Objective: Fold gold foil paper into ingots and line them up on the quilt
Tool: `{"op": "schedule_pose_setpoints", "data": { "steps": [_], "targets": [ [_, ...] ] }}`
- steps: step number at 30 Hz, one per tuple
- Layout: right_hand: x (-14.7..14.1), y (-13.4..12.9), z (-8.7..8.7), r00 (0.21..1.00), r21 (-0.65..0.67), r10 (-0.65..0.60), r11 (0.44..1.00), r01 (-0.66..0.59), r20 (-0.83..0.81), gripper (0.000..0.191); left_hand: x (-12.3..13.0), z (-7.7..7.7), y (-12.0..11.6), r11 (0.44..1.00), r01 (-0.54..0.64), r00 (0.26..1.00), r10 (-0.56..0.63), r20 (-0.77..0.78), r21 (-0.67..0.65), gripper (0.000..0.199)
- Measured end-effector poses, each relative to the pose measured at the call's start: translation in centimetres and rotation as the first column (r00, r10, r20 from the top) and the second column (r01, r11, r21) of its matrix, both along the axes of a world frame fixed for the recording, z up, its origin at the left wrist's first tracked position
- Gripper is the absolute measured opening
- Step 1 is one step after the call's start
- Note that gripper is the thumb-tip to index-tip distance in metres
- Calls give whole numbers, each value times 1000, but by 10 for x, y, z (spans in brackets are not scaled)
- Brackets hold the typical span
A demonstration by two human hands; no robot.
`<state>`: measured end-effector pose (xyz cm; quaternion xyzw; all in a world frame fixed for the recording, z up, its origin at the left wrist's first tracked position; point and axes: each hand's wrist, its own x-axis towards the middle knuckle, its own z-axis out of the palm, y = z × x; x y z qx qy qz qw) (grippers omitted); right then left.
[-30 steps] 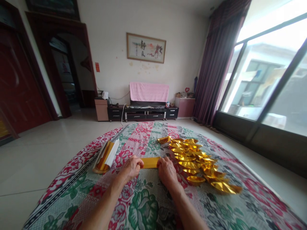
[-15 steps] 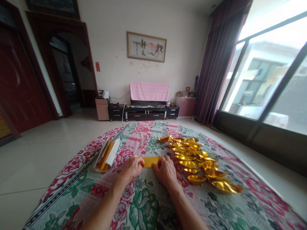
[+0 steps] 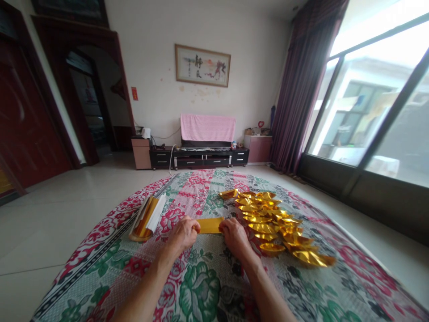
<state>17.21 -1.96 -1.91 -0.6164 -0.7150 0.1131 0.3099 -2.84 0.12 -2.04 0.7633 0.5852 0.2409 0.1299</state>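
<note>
Right hand [image 3: 234, 233], thumb just drawn back, pinches gold strip [image 3: 210, 226] opposite left hand [image 3: 184, 232], also pinching, strip seemingly steadied.

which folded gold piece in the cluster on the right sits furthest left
The folded gold piece at the far end, jutting out leftward; the other gold pieces there all begin further right.

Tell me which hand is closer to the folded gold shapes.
Right. The right hand is just left of the folded gold shapes; the left hand is farther left, gripping the left end of the gold strip.
</note>
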Motion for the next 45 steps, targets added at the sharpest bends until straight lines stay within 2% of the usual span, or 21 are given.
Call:
{"op": "schedule_pose_setpoints", "data": {
  "steps": [4,9,13,22,30,34,39,41,45],
  "targets": [
    [-8,-3,0,996,19,-83,996,82,37,24,11,6,-6,996,-83,994,85,-63,43,19],
    [-20,-5,-4,977,89,-179,981,170,115,24,29,6,-14,965,-181,972,205,-116,190,36],
    [-21,-5,-6,971,108,-193,978,178,140,21,35,0,-15,944,-224,955,262,-139,241,34],
    [-19,-4,-5,978,82,-176,982,168,112,19,25,0,-15,966,-144,977,174,-126,213,27],
    [-7,-3,1,998,27,-53,998,53,14,10,2,4,-3,999,12,1000,-12,-18,30,7],
    [1,3,-1,1000,5,8,1000,-8,-20,16,-6,1,2,998,55,998,-54,20,-29,17],
    [3,9,-6,1000,29,-2,1000,3,-14,25,-12,-1,5,993,97,995,-95,36,-60,38],
    [2,8,-6,1000,39,-20,999,20,-5,26,-12,-1,6,994,79,997,-77,27,-73,42],
    [-2,4,-2,998,52,-65,997,65,-2,23,-8,2,7,997,-4,1000,5,15,-76,36]
  ]
}}
